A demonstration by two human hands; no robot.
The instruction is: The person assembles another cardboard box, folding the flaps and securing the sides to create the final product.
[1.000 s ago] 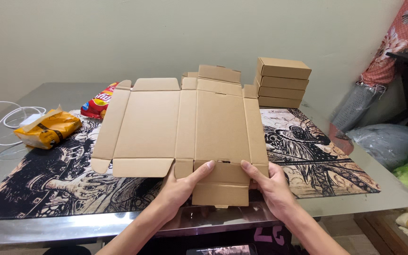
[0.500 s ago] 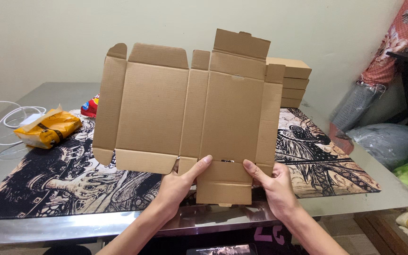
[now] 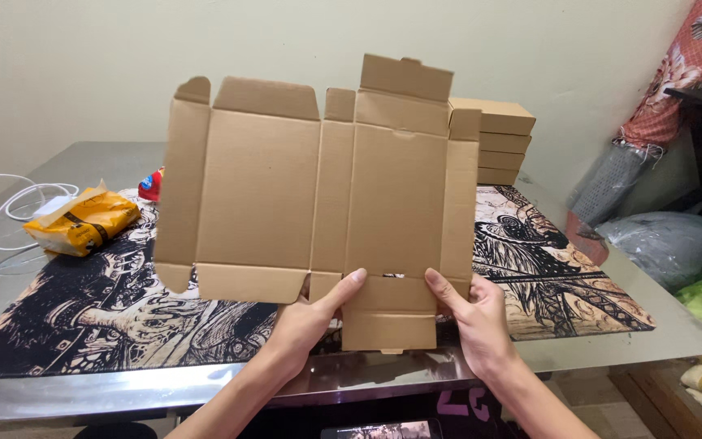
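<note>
Yellow packet (image 3: 83, 221): lies well left of the cardboard blank, beside white cables (image 3: 2, 203) on the steel table (image 3: 83, 390).
Cardboard blank (image 3: 318, 195): flat, unfolded brown corrugated sheet, scored into panels with tabs along top and bottom; I hold it upright above the printed mat (image 3: 107, 317), facing me.
My left hand (image 3: 306, 321): pinches the blank's bottom edge left of its lower flap, thumb on the near face.
My right hand (image 3: 474, 313): pinches the same edge just right of that flap, thumb in front.
Stack of boxes (image 3: 501, 138): folded ones, partly hidden behind the blank's right edge.
Risk: I grip only the bottom, so I judge the tall sheet could flop over or bend along a score; its left side, far from my hands, hangs unsupported.
</note>
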